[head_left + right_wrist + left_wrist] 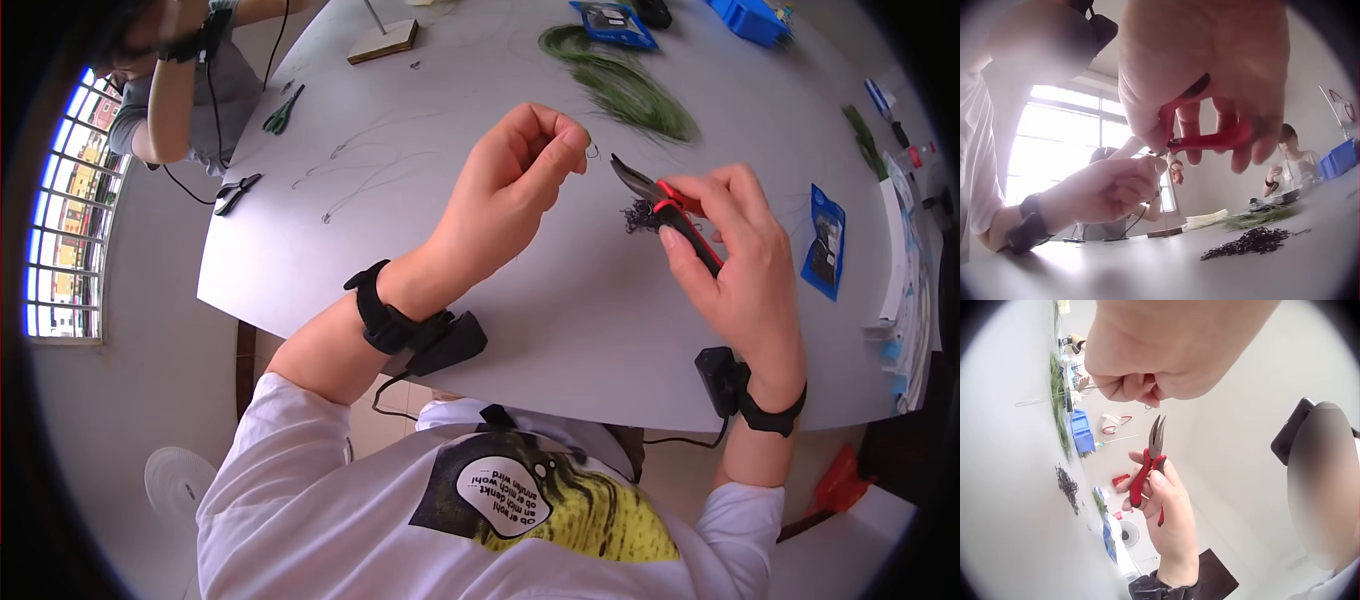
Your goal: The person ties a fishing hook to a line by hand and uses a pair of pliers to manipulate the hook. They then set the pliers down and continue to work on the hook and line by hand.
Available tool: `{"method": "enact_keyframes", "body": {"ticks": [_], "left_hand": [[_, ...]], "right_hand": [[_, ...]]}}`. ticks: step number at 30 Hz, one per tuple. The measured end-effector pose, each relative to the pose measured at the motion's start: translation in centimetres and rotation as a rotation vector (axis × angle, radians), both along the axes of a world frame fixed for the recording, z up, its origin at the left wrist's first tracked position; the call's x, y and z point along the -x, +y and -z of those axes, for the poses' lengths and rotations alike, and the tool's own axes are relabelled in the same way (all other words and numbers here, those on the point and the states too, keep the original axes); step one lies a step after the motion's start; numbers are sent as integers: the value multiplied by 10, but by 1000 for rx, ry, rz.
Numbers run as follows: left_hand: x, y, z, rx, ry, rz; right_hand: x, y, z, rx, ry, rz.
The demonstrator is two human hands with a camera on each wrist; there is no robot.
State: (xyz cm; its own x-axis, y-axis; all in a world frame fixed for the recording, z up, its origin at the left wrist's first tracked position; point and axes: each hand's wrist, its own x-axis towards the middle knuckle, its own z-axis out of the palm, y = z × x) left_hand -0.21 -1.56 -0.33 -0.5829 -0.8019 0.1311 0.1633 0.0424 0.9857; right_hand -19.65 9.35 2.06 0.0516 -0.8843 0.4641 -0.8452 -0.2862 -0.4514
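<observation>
My left hand (520,175) pinches a small fish hook (592,152) between thumb and forefinger, its bend poking out past the fingertips. A thin strand of line (1035,401) runs from that hand in the left wrist view. In my right hand (740,245) are red-handled needle-nose pliers (640,183), held by the handles. Their tips point toward the hook, slightly apart, with a small gap between tips and hook. Under the pliers on the table lies a pile of small black hooks (1254,242).
A bundle of green line (635,95) lies at the back, by a blue packet (615,25) and a blue bin (750,20). Another blue packet (825,242) is at right. Leadered hooks (335,155), green-handled cutters (284,112) and black pliers (236,194) lie left. Another person sits across.
</observation>
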Motion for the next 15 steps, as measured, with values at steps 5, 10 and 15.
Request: {"method": "enact_keyframes", "body": {"ticks": [5,10,15], "left_hand": [[0,2,0,92,-36,6],[2,2,3,198,-36,-3],[0,1,4,154,-28,0]], "right_hand": [[-2,0,-8,167,151,79],[-4,0,-7,208,174,103],[-5,0,-6,225,181,98]]}}
